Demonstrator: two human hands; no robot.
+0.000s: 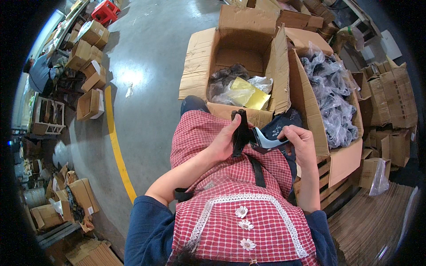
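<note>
Black shoe [240,131] sits upright over the person's lap, just above the red checked apron [230,186], gripped around its dark body by the left hand [224,142], whose fingers wrap closed about it with the thumb lying along the near side. The right hand [298,138] pinches a pale blue-grey insole or lining piece [268,139] that runs from the shoe toward it; those fingers are curled tight on the far end of the piece. Whether the pale piece is joined to the shoe or merely pushed against it cannot be told. Judging by its look, the shoe is light and fairly stiff in the sole but soft in the upper, so it should bear a firm hold at the middle, where the left hand has it, without harm; the thin pale piece looks flexible and likely to bend or slip if held only by its tip. Just beyond the knees stands an open cardboard box [230,48] holding a yellow sheet [248,91] and crumpled plastic, and to the right a second box [310,102] is heaped with bagged dark items [333,97].
</note>
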